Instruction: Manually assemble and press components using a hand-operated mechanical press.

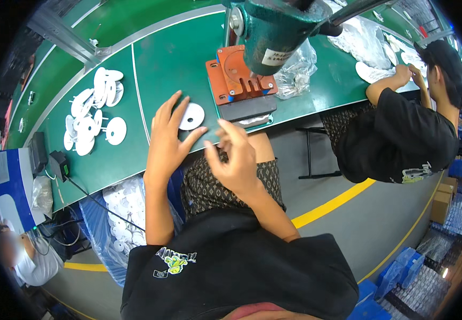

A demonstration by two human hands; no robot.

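Observation:
A flat white disc (192,117) with a small hole lies on the green bench near its front edge. My left hand (168,136) is beside it, fingers stretched and thumb apart, its fingers touching or just over the disc's left rim. To the right, my right hand (235,160) hovers at the bench edge, slightly blurred. Its thumb and index finger are apart with nothing seen between them; the other fingers are partly hidden. Beyond the right hand stands a green hand press (271,45) over an orange fixture block (236,72) on a dark base (247,109).
Several white discs with stems (87,128) lie piled on the bench's left. A clear plastic bag (297,72) sits right of the press. A blue-lined container (121,213) of white parts stands below the bench. At the right, a co-worker (401,128) handles white parts.

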